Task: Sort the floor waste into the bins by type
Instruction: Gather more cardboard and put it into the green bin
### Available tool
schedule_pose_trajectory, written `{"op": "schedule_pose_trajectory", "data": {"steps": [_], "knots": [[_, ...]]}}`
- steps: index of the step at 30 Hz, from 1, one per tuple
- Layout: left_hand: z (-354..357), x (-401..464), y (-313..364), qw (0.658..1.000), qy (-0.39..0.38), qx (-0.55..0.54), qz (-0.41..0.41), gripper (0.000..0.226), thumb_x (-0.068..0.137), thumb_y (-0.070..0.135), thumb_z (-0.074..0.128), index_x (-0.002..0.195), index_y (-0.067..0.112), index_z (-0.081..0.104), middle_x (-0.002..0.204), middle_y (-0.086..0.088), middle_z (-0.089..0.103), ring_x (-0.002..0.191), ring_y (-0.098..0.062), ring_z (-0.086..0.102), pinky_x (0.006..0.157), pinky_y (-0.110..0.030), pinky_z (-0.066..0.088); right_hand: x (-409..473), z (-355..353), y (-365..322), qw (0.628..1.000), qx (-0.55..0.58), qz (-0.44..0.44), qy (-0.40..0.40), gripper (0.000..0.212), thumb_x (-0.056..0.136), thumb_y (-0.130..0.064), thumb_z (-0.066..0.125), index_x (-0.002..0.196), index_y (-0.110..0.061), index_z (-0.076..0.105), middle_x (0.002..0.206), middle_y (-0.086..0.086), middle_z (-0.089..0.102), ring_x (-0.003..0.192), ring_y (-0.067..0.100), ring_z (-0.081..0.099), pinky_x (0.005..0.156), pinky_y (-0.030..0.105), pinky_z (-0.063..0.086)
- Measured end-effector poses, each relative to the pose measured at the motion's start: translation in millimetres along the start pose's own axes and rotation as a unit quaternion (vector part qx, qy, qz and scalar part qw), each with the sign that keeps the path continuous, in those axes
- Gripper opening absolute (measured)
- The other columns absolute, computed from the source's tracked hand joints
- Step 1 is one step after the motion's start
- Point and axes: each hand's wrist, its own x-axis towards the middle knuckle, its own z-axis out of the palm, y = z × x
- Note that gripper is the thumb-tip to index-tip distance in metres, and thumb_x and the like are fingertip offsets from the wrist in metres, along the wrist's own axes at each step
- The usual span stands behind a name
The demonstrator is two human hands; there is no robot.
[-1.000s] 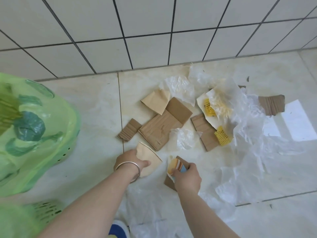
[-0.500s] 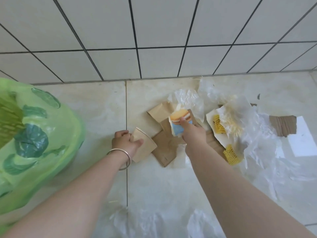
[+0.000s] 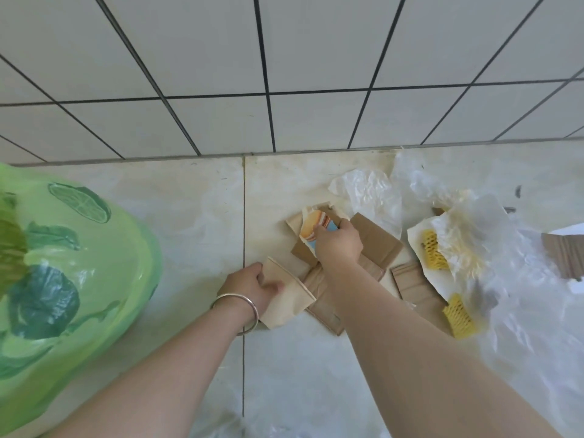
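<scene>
L hand (image 3: 252, 287) grips tan paper cup (image 3: 289, 295), frame center. R hand (image 3: 338, 245) pinches printed wrapper (image 3: 311, 229) just above, over cardboard pieces (image 3: 376, 241). Green bin bag (image 3: 63, 273) at left edge; yellow foam nets (image 3: 434, 251) w/ plastic at right.

The green bag (image 3: 72, 279) runs off the left and bottom edges, so the bin beneath it and its mouth cannot be made out; the right hand (image 3: 339, 245) covers the lower part of the printed wrapper (image 3: 311, 227), and its fingertips are hidden behind it; the right forearm hides the middle of the cardboard pieces (image 3: 376, 241), so how they join is unclear; the left hand (image 3: 252, 287) covers one end of the tan paper piece (image 3: 289, 300); the corrugated cardboard (image 3: 565, 254) at the right edge is cut off; the clear plastic film (image 3: 505, 295) blurs into the floor at the lower right.
</scene>
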Motion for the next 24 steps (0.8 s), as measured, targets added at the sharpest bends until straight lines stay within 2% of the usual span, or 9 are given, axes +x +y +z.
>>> {"op": "schedule_pose_trajectory", "data": {"steps": [3,6,9,12,14,17,20,22,24], "knots": [[-4,-2,-1,1.0,0.01,-0.02,0.016,0.03,0.082,0.036,0.061,0.085,0.007,0.052,0.08,-0.011,0.059,0.078,-0.03,0.056,0.07,-0.034,0.045,-12,-7,4,0.996,0.08,-0.017,-0.02,0.022,0.091,-0.021,0.059,0.11,-0.01,0.055,0.097,0.003,0.056,0.083,0.016,0.051,0.074,0.028,0.043],[-11,-3,-1,0.991,0.057,-0.121,0.005,0.035,0.082,0.034,0.064,0.086,0.003,0.05,0.08,-0.015,0.057,0.076,-0.032,0.058,0.062,-0.034,0.047,-19,-25,11,0.989,0.135,-0.048,-0.021,0.021,0.088,-0.025,0.064,0.101,-0.013,0.053,0.097,0.004,0.062,0.084,0.019,0.06,0.074,0.03,0.049],[-18,-3,4,0.969,0.104,-0.225,0.004,0.03,0.082,0.03,0.068,0.086,0.008,0.049,0.092,-0.02,0.061,0.084,-0.036,0.063,0.065,-0.046,0.057,-18,-53,20,0.971,0.234,-0.05,-0.016,0.034,0.085,-0.021,0.067,0.113,-0.021,0.048,0.099,0.001,0.058,0.076,0.012,0.058,0.064,0.023,0.046],[-21,-8,19,0.94,0.105,-0.324,0.008,0.026,0.081,0.023,0.07,0.094,0.018,0.048,0.101,-0.011,0.06,0.085,-0.031,0.061,0.058,-0.041,0.058,-9,-83,32,0.949,0.315,-0.02,-0.008,0.057,0.083,-0.015,0.07,0.129,-0.031,0.042,0.106,-0.001,0.058,0.09,0.016,0.062,0.084,0.032,0.051],[-21,-8,31,0.925,0.1,-0.366,0.003,0.035,0.08,0.021,0.071,0.109,0.014,0.053,0.104,-0.009,0.062,0.087,-0.03,0.062,0.058,-0.038,0.057,-1,-95,43,0.942,0.336,0.019,-0.014,0.069,0.08,-0.015,0.074,0.139,-0.024,0.04,0.124,0.003,0.058,0.106,0.021,0.062,0.1,0.039,0.047],[-16,-6,55,0.906,0.073,-0.418,0.004,0.009,0.08,0.021,0.071,0.082,0.014,0.065,0.086,-0.007,0.067,0.077,-0.026,0.062,0.07,-0.038,0.054,9,-99,54,0.933,0.351,0.085,0.009,0.066,0.073,-0.019,0.08,0.132,-0.011,0.052,0.122,0.01,0.063,0.107,0.026,0.064,0.102,0.045,0.047],[-2,1,76,0.911,0.038,-0.41,-0.001,0.014,0.082,0.02,0.069,0.071,0.016,0.063,0.075,0.0,0.065,0.074,-0.02,0.059,0.067,-0.029,0.049,17,-98,60,0.934,0.333,0.128,0.017,0.058,0.072,-0.025,0.081,0.122,-0.006,0.059,0.11,0.01,0.067,0.1,0.026,0.066,0.096,0.042,0.051],[9,8,80,0.942,0.032,-0.333,0.007,0.013,0.084,0.022,0.067,0.082,0.01,0.066,0.086,-0.007,0.068,0.079,-0.022,0.061,0.065,-0.027,0.046,21,-94,62,0.952,0.279,0.128,0.011,0.038,0.077,-0.026,0.077,0.108,-0.007,0.064,0.094,0.006,0.066,0.085,0.021,0.064,0.077,0.032,0.054],[20,17,79,0.981,0.039,-0.188,0.031,0.029,0.085,0.03,0.064,0.101,0.006,0.066,0.107,-0.011,0.067,0.093,-0.027,0.063,0.078,-0.029,0.047,23,-87,63,0.971,0.22,0.094,0.015,0.032,0.08,-0.026,0.073,0.106,-0.01,0.065,0.09,0.004,0.064,0.084,0.021,0.062,0.068,0.027,0.05]]}}
